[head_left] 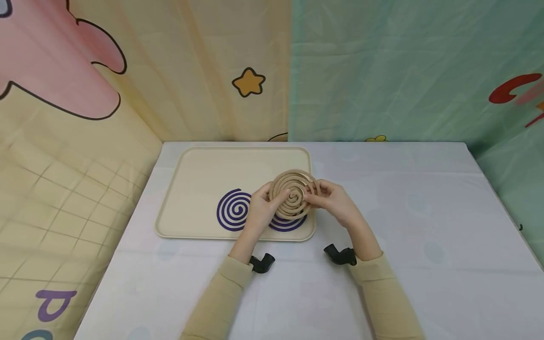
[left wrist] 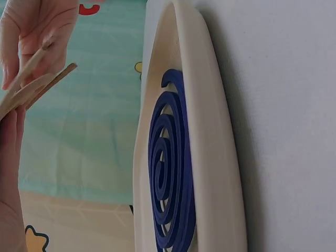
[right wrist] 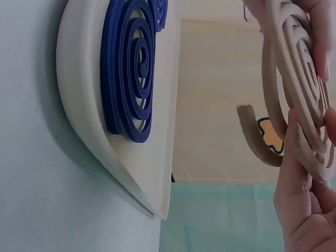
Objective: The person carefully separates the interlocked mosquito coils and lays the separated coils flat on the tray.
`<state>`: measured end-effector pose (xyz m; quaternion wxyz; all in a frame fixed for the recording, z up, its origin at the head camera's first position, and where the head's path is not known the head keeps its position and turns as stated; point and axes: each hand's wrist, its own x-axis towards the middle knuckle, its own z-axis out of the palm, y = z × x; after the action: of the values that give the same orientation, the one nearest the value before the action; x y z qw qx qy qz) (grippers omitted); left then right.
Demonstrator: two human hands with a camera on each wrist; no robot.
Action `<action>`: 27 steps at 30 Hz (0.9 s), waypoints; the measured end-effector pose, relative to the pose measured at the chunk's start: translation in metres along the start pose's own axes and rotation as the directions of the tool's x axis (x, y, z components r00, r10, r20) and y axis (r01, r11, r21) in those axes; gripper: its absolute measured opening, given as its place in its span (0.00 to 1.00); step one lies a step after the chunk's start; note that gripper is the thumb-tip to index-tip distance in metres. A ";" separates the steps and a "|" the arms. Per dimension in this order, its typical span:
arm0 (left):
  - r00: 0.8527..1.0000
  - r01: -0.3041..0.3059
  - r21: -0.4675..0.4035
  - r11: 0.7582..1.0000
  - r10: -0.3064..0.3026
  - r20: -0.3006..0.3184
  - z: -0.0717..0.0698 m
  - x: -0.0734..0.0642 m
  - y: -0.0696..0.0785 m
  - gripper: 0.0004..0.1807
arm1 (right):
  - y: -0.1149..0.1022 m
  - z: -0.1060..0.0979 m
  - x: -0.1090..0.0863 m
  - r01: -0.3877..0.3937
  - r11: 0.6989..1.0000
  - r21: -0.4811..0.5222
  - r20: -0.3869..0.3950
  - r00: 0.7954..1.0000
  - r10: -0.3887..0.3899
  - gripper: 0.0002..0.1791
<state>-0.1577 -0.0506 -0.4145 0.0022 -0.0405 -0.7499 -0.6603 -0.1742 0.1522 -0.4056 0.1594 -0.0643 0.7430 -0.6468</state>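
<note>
Both hands hold a tan mosquito coil [head_left: 294,195] above the right end of a cream tray [head_left: 212,165]. My left hand [head_left: 260,208] pinches its left side, thumb on top. At the right side, my right hand [head_left: 337,203] grips it between thumb and fingers. In the right wrist view, one loose end of the tan coil [right wrist: 256,139] hangs apart from the other turns; whether it is one coil or two nested ones, I cannot tell. Two dark blue coils lie flat in the tray: the left one [head_left: 227,212] is partly behind my left hand, the right one [head_left: 286,226] mostly under the tan coil.
The tray stands on a white-covered table [head_left: 425,212], toward its left half. Printed curtains [head_left: 382,71] hang behind and at the sides. A black wrist mount [head_left: 262,263] sits on the left wrist, another black mount [head_left: 341,255] on the right.
</note>
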 end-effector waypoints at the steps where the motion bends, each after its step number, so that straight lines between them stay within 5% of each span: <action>1: 1.000 0.001 0.042 0.999 -0.002 0.016 -0.001 0.000 0.000 0.16 | 0.000 -0.002 -0.001 0.004 1.000 -0.027 0.000 1.000 -0.004 0.15; 7: 0.989 0.040 0.166 0.985 -0.063 0.134 -0.004 -0.001 -0.001 0.18 | -0.003 -0.002 -0.004 0.081 0.966 -0.245 0.016 0.997 -0.080 0.15; 17: 0.954 0.230 -0.072 0.970 -0.211 0.213 -0.003 0.003 -0.008 0.23 | -0.002 0.011 -0.001 0.124 0.946 -0.301 -0.128 0.977 -0.169 0.11; 19: 0.937 0.287 -0.131 0.949 -0.249 0.244 -0.004 0.005 -0.010 0.24 | -0.002 0.012 -0.002 0.132 0.944 -0.301 -0.118 0.978 -0.174 0.11; 23: 0.877 0.402 -0.228 0.887 -0.301 0.376 -0.006 0.006 -0.009 0.30 | -0.003 0.006 -0.004 0.135 0.933 -0.332 -0.055 0.985 -0.162 0.13; 27: 0.833 0.450 -0.244 0.859 -0.306 0.460 -0.006 0.005 -0.005 0.40 | -0.002 0.000 -0.006 0.158 0.919 -0.361 0.012 0.986 -0.165 0.16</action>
<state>-0.1631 -0.0573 -0.4188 -0.2930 -0.0247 -0.5999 -0.7441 -0.1689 0.1534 -0.4024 0.0843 -0.1474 0.8426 -0.5110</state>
